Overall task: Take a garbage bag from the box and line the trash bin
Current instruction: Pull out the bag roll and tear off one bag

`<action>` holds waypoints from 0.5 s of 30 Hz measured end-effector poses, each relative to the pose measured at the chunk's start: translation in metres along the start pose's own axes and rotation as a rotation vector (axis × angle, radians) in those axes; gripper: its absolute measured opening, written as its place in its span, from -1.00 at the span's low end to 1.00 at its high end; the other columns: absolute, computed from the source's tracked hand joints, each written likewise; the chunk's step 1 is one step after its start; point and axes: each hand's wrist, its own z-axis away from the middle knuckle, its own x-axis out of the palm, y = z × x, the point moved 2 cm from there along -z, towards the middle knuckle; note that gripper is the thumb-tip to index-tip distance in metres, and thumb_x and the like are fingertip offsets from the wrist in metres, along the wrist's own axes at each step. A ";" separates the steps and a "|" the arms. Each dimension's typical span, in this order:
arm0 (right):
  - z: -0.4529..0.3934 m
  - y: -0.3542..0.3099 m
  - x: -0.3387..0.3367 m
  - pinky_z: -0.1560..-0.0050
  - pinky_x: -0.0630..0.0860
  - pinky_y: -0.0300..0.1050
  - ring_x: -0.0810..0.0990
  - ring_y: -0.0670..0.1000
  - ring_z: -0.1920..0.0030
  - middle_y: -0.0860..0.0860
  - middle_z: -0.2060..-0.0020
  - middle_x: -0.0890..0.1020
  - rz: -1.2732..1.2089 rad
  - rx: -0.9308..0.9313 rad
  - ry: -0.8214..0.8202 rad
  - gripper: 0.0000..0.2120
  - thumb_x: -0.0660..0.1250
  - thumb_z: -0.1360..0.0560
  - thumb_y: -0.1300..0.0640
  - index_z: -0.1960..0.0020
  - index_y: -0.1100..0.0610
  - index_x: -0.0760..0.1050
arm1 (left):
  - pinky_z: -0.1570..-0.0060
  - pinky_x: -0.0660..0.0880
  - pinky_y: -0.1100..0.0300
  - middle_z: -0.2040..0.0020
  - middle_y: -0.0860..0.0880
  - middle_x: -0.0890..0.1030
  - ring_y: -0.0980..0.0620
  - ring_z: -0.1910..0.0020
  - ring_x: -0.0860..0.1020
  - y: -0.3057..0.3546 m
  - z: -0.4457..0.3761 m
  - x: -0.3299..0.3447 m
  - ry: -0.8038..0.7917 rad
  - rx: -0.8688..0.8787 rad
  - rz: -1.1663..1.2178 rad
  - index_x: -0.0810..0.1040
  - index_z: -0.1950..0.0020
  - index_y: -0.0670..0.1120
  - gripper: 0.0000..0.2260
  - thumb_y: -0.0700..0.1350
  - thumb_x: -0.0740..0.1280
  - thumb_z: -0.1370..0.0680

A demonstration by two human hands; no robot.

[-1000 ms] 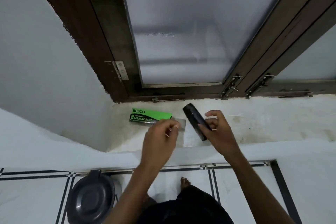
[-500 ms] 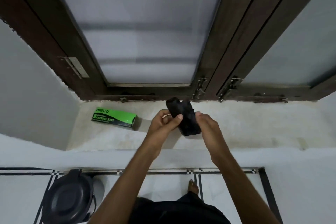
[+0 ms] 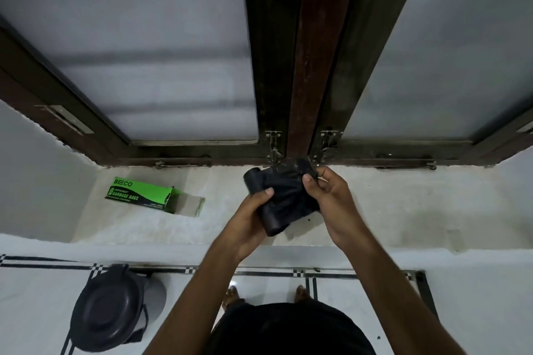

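A pale stone window ledge [image 3: 403, 204] runs under a dark wooden window frame [image 3: 305, 66]. Above the ledge, both hands hold a black roll of garbage bags [image 3: 281, 199]. The left hand [image 3: 248, 222] has its grip curled around the roll from below, and the right hand [image 3: 331, 202] pinches the loose end of the bag between thumb and fingers. The green box [image 3: 138, 194] lies open on the ledge, to the left. The dark trash bin [image 3: 106, 314] stands on the tiled floor [image 3: 360, 291] below.
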 end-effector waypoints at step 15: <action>-0.011 0.010 -0.048 0.25 0.56 -0.18 0.64 0.02 0.12 0.10 0.13 0.67 0.173 -0.027 0.316 -0.93 0.28 -0.62 0.23 0.03 0.11 0.50 | 0.16 0.60 0.14 -0.08 -0.07 0.71 -0.07 -0.06 0.64 0.012 -0.007 -0.037 0.085 -0.089 -0.113 0.57 -0.23 -0.07 -0.67 -0.10 0.40 -0.47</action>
